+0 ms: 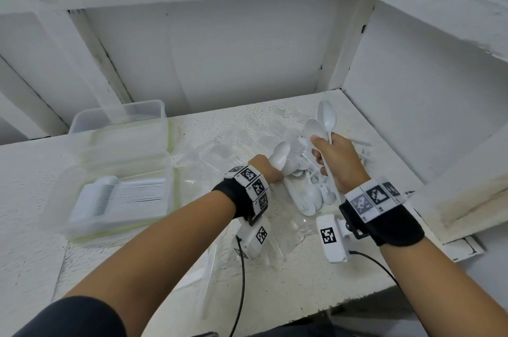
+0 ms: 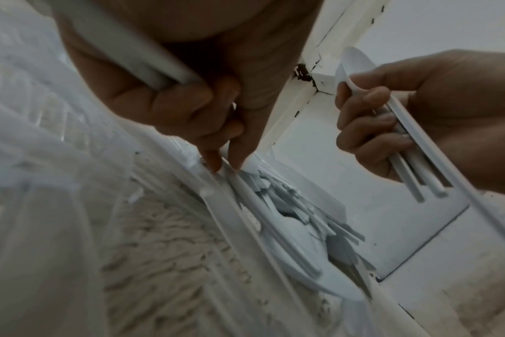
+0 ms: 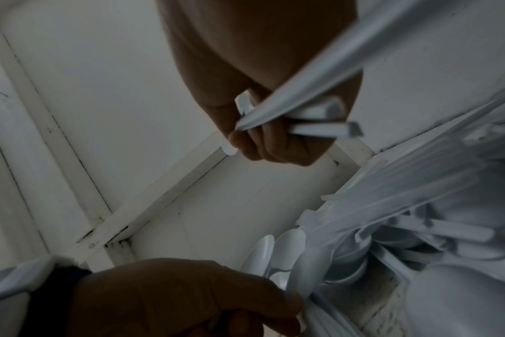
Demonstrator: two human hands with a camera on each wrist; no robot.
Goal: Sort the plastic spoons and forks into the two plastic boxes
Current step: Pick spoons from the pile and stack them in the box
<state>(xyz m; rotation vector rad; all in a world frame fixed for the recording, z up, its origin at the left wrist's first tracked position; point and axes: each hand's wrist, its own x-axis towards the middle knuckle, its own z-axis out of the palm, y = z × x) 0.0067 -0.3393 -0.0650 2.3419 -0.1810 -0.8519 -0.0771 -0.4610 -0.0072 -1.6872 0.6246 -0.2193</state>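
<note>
A heap of white plastic spoons and forks (image 1: 310, 191) lies at the right of the shelf. My right hand (image 1: 334, 160) grips several spoons (image 1: 320, 127) by their handles, bowls pointing up and away; the right wrist view shows its fingers (image 3: 274, 141) curled round the handles (image 3: 317, 114). My left hand (image 1: 270, 171) sits at the heap's left edge and holds a spoon (image 1: 279, 156). In the left wrist view a handle (image 2: 147, 61) runs through its curled fingers while thumb and forefinger (image 2: 225, 159) pinch a piece in the heap (image 2: 297, 219).
A clear plastic box (image 1: 110, 160) at the left holds a neat stack of forks (image 1: 123, 196). A second clear box (image 1: 154, 107) stands behind it against the wall. Crumpled clear wrapping (image 1: 217, 155) and a loose white piece (image 1: 207, 276) lie on the shelf. Walls close in behind and at the right.
</note>
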